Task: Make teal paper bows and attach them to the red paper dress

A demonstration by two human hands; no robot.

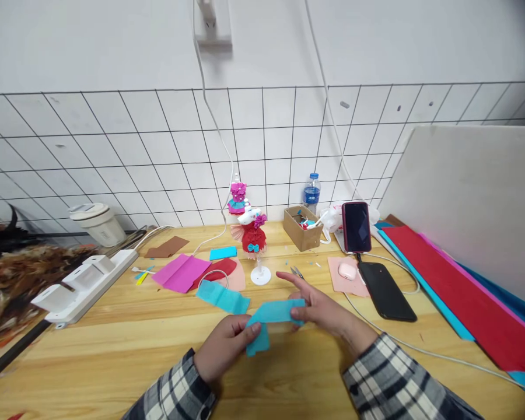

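A folded strip of light-blue crepe paper [276,313] is held between both hands above the wooden table. My left hand [230,344] pinches it near a bend, where one end hangs down. My right hand [312,306] grips the other end between thumb and fingers, with the index finger stretched out away from it. Another light-blue paper piece [223,296] lies just beyond my left hand. Past the hands, a small doll figure in a red paper dress [254,236] stands on a white round base [260,276]. Behind it is a second figure in pink and blue [238,198].
Pink paper [181,273] and brown paper [168,247] lie at left, near a white power strip [85,286]. A cardboard box [304,233], scissors [296,272], an upright phone [356,227] and a black power bank or phone [387,291] sit to the right. Red paper sheets [459,286] line the right side.
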